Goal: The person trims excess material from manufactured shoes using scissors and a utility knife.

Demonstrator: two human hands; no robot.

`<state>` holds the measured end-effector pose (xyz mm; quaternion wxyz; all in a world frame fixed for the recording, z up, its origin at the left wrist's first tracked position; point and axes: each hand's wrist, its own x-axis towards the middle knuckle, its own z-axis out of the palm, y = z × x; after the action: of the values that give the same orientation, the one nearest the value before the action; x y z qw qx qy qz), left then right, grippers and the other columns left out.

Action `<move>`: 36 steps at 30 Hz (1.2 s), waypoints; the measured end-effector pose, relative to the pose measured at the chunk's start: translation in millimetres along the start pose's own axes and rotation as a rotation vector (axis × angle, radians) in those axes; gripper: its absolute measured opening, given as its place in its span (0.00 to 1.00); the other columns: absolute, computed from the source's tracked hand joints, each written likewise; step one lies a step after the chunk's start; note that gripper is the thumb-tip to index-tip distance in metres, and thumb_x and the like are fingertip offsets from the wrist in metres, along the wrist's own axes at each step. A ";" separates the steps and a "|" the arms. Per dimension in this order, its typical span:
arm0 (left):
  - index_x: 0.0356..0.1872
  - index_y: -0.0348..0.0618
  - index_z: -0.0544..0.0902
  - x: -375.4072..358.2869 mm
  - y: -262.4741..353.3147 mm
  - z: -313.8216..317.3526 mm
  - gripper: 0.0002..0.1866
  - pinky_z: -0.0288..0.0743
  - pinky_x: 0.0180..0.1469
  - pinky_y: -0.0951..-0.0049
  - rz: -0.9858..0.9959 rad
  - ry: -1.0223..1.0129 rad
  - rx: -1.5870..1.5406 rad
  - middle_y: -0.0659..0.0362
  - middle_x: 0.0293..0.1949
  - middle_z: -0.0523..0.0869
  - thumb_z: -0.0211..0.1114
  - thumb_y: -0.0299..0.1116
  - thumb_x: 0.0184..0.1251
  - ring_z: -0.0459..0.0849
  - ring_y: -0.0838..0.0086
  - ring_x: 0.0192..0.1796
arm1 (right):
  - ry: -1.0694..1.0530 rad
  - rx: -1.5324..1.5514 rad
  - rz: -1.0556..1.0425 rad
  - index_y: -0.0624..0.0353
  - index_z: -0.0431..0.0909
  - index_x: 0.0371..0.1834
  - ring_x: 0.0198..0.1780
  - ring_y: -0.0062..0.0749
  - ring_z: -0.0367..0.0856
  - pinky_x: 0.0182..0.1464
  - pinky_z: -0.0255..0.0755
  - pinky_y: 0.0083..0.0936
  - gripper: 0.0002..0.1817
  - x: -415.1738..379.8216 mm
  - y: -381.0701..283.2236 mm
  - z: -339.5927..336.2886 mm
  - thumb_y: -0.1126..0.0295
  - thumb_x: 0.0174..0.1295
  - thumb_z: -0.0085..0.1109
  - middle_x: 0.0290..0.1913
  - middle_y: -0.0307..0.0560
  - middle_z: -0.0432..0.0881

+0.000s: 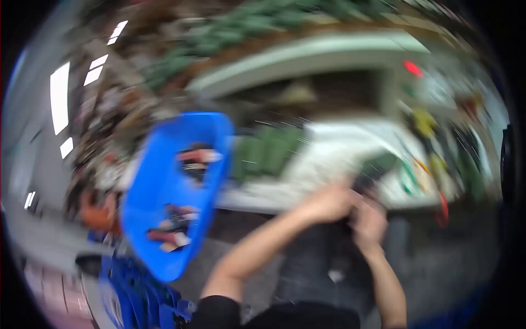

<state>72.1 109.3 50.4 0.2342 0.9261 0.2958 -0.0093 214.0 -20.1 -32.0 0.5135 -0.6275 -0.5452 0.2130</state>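
Observation:
My left hand and my right hand meet at the front edge of the white work surface, fingers closed and blurred by motion. Between them is a dark piece with a dark green part pointing away from me; its kind I cannot tell. Left of my hands, several green rolled or folded pieces lie side by side on the white work surface.
A blue plastic tub at the left holds small pink, black and tan pieces. Tools with yellow handles and a red strip lie at the right. Green items are heaped on the shelf behind. Blue crates stand at lower left.

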 end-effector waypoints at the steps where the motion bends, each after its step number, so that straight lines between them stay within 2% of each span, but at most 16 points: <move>1: 0.72 0.37 0.74 0.0 -1.6 14.7 0.29 0.83 0.48 0.44 -0.138 0.295 -0.369 0.33 0.56 0.85 0.61 0.44 0.78 0.89 0.40 0.46 | 0.036 0.447 0.349 0.58 0.82 0.59 0.24 0.26 0.75 0.25 0.73 0.22 0.13 5.2 -19.2 -7.1 0.69 0.82 0.49 0.35 0.43 0.83; 3: 0.84 0.40 0.59 10.7 9.1 -10.9 0.41 0.83 0.51 0.42 -0.205 0.236 -0.310 0.31 0.60 0.85 0.63 0.48 0.77 0.89 0.35 0.50 | 0.145 0.672 0.327 0.58 0.75 0.65 0.24 0.16 0.72 0.26 0.71 0.14 0.14 3.9 16.1 -14.3 0.65 0.86 0.47 0.35 0.40 0.81; 11: 0.69 0.29 0.79 2.9 -23.5 -26.8 0.30 0.84 0.53 0.56 -0.116 0.298 -0.808 0.41 0.55 0.92 0.66 0.44 0.76 0.92 0.51 0.46 | 0.235 0.443 0.180 0.59 0.71 0.68 0.26 0.17 0.72 0.26 0.68 0.14 0.17 94.6 -8.8 -70.1 0.63 0.84 0.50 0.47 0.43 0.83; 17: 0.75 0.33 0.76 -56.4 -22.6 -60.8 0.31 0.82 0.58 0.65 0.020 0.125 -0.940 0.49 0.60 0.90 0.64 0.45 0.82 0.89 0.64 0.55 | 0.014 0.553 0.116 0.58 0.71 0.69 0.38 0.23 0.78 0.42 0.74 0.20 0.21 126.3 -33.2 -78.8 0.62 0.77 0.55 0.57 0.49 0.83; 19: 0.81 0.35 0.70 -62.5 -40.5 -55.7 0.38 0.81 0.63 0.64 0.050 0.106 -1.066 0.50 0.72 0.83 0.66 0.50 0.81 0.83 0.62 0.68 | -0.124 0.606 0.103 0.58 0.71 0.69 0.45 0.27 0.81 0.51 0.75 0.24 0.23 130.6 -37.8 -72.7 0.62 0.74 0.56 0.60 0.51 0.83; 22: 0.85 0.38 0.63 -110.4 -4.6 8.3 0.45 0.71 0.76 0.57 0.059 0.024 -1.527 0.50 0.83 0.69 0.70 0.50 0.76 0.73 0.60 0.77 | 0.048 0.759 0.177 0.57 0.70 0.70 0.51 0.30 0.80 0.58 0.73 0.27 0.24 45.3 -20.8 -106.4 0.61 0.73 0.55 0.61 0.52 0.82; 24: 0.90 0.45 0.51 -122.8 -5.7 18.8 0.57 0.56 0.85 0.55 0.539 -0.172 -2.196 0.53 0.88 0.57 0.75 0.54 0.69 0.61 0.60 0.86 | 0.214 0.898 0.258 0.57 0.69 0.70 0.57 0.33 0.80 0.65 0.71 0.31 0.25 28.7 -25.0 -96.9 0.61 0.72 0.54 0.62 0.52 0.81; 26: 0.91 0.48 0.44 -115.4 11.3 81.6 0.63 0.49 0.87 0.54 0.582 0.202 -2.218 0.51 0.90 0.52 0.80 0.49 0.64 0.60 0.58 0.86 | 0.420 0.947 0.250 0.57 0.68 0.71 0.59 0.35 0.80 0.65 0.71 0.33 0.26 13.1 -34.3 -80.0 0.59 0.73 0.54 0.62 0.54 0.81; 27: 0.91 0.48 0.44 -97.5 35.1 87.1 0.63 0.49 0.87 0.54 0.590 0.202 -2.216 0.51 0.90 0.52 0.80 0.49 0.64 0.60 0.58 0.86 | 0.419 0.945 0.244 0.57 0.68 0.71 0.59 0.35 0.80 0.65 0.71 0.33 0.26 5.8 -40.7 -67.8 0.59 0.73 0.54 0.62 0.54 0.81; 29: 0.90 0.49 0.45 -62.4 113.3 96.8 0.57 0.57 0.84 0.57 0.216 0.836 -1.727 0.53 0.86 0.61 0.76 0.31 0.68 0.63 0.59 0.84 | 0.597 1.028 0.292 0.58 0.68 0.71 0.61 0.36 0.79 0.68 0.71 0.35 0.27 -10.1 -49.5 -48.3 0.63 0.70 0.56 0.62 0.54 0.80; 30: 0.87 0.46 0.52 -47.2 140.3 82.4 0.49 0.69 0.76 0.64 0.057 1.049 -1.758 0.52 0.76 0.75 0.71 0.21 0.71 0.75 0.65 0.75 | 0.557 0.965 0.262 0.59 0.68 0.70 0.62 0.36 0.79 0.68 0.72 0.35 0.27 -16.1 -47.2 -40.6 0.65 0.69 0.57 0.61 0.54 0.80; 31: 0.81 0.42 0.61 -41.7 140.2 63.8 0.37 0.79 0.59 0.75 -0.294 1.005 -1.518 0.53 0.63 0.84 0.69 0.24 0.76 0.85 0.72 0.57 | 0.538 0.876 0.244 0.60 0.67 0.69 0.62 0.36 0.79 0.69 0.72 0.35 0.27 -28.1 -45.2 -33.7 0.67 0.68 0.58 0.61 0.54 0.80; 32: 0.77 0.39 0.67 -31.9 132.9 46.1 0.31 0.79 0.50 0.78 -0.273 1.130 -1.508 0.53 0.57 0.86 0.68 0.26 0.78 0.84 0.75 0.48 | 0.672 0.902 0.218 0.62 0.67 0.68 0.52 0.35 0.84 0.61 0.79 0.31 0.28 -33.9 -54.7 -14.4 0.73 0.64 0.60 0.57 0.53 0.82; 33: 0.72 0.36 0.72 -22.4 123.6 31.2 0.24 0.79 0.41 0.81 -0.258 1.231 -1.501 0.54 0.51 0.87 0.67 0.29 0.81 0.84 0.78 0.40 | 0.476 0.942 0.264 0.62 0.66 0.67 0.45 0.34 0.84 0.54 0.80 0.28 0.27 -48.3 -49.8 -20.4 0.74 0.65 0.59 0.56 0.52 0.82; 34: 0.61 0.35 0.79 -29.6 110.9 13.9 0.16 0.80 0.38 0.76 -0.506 1.066 -1.243 0.58 0.46 0.88 0.70 0.31 0.80 0.83 0.76 0.37 | 0.287 0.984 0.320 0.63 0.66 0.67 0.39 0.32 0.84 0.48 0.82 0.26 0.26 -63.5 -44.4 -34.4 0.76 0.66 0.58 0.54 0.52 0.83; 36: 0.64 0.32 0.81 -24.7 68.6 -9.9 0.20 0.83 0.50 0.71 -0.245 0.953 -0.956 0.51 0.48 0.90 0.71 0.29 0.77 0.89 0.68 0.46 | 0.249 0.816 0.344 0.61 0.66 0.67 0.29 0.28 0.79 0.37 0.80 0.25 0.22 -61.6 -43.0 -41.9 0.77 0.72 0.54 0.57 0.58 0.79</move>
<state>88.4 51.1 92.5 0.4589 0.5837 0.4408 0.5043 209.2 -98.2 3.6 0.7372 -0.4762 -0.2389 0.4154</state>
